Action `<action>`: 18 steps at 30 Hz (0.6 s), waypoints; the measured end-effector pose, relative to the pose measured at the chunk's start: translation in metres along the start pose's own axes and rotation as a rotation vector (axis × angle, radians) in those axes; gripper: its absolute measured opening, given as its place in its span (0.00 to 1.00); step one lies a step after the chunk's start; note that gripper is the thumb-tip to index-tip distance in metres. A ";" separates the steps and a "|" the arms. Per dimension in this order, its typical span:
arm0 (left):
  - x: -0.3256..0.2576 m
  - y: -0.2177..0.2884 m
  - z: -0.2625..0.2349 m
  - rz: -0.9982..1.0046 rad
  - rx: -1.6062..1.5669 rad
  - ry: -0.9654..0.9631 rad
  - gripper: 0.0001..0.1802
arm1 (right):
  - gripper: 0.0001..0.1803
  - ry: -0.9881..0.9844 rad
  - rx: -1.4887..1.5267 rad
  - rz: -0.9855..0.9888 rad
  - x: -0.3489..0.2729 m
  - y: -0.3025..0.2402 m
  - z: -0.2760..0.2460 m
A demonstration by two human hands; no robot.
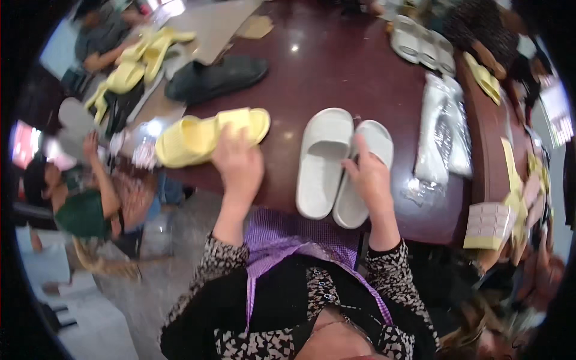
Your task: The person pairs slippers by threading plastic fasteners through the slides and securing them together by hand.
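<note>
Head view shows your two hands on two pairs of slides on the dark red bench (pixel 336 66). Take the pale grey pair (pixel 342 165) as your landmark: its two slides lie side by side, touching, long axes running from the near bench edge away from you, toes far. Your right hand (pixel 369 177) rests on the right slide of that pair, fingers (pixel 362 150) spread and flat along its strap, not closed round it. Left of the grey pair, apart from it, lies the yellow pair (pixel 210 137), long axis crosswise and tilted up to the right. Your left hand (pixel 239 162) sits on its near edge, fingers curled over the foam in a light hold. Right of the grey pair lie clear plastic bags (pixel 441 129).
</note>
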State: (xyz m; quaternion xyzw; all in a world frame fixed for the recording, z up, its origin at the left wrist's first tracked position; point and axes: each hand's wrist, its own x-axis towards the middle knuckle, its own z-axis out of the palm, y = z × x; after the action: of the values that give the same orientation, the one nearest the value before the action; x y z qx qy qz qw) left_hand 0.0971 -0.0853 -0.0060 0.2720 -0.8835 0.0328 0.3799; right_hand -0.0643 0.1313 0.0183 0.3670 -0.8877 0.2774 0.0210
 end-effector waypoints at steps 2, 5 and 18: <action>0.002 -0.035 0.009 -0.115 0.016 -0.031 0.25 | 0.28 0.019 -0.075 0.002 0.008 0.009 0.015; -0.005 -0.070 0.028 -0.298 -0.213 -0.083 0.26 | 0.20 0.061 -0.120 0.104 0.013 0.004 0.030; 0.019 0.064 0.041 -0.151 -0.893 -0.355 0.18 | 0.15 0.566 -0.321 0.439 0.054 0.124 -0.185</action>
State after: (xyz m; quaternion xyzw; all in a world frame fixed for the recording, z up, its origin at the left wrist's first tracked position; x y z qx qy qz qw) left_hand 0.0266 -0.0507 -0.0125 0.1470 -0.8401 -0.4242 0.3043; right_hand -0.2168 0.2620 0.1286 0.0695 -0.9362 0.2230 0.2625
